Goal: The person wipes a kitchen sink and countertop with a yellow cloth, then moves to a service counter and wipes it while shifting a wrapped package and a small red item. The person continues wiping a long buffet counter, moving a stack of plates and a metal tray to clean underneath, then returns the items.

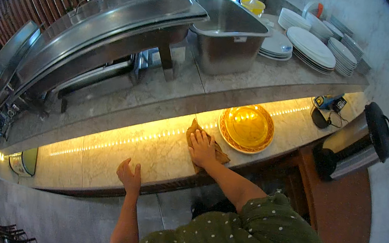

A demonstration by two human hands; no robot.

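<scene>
My right hand (202, 148) is pressed down on a brown cloth (222, 157) on the marble counter (107, 164), its fingers laid over the folds and holding it there. Just to the right of the cloth is a round yellow-orange plate (246, 128) with a patterned rim. Over the counter's front part, further left, I hold my left hand (130, 177) with thumb and fingers apart and nothing in it.
A raised shelf (188, 95) with a glowing light strip (121, 138) beneath overhangs the counter. On it stand metal chafing dishes (103, 22), a deep steel container (230, 51) and stacked white plates (311, 46). A cylindrical dispenser (355, 140) and a cabled device (328, 104) are at the right.
</scene>
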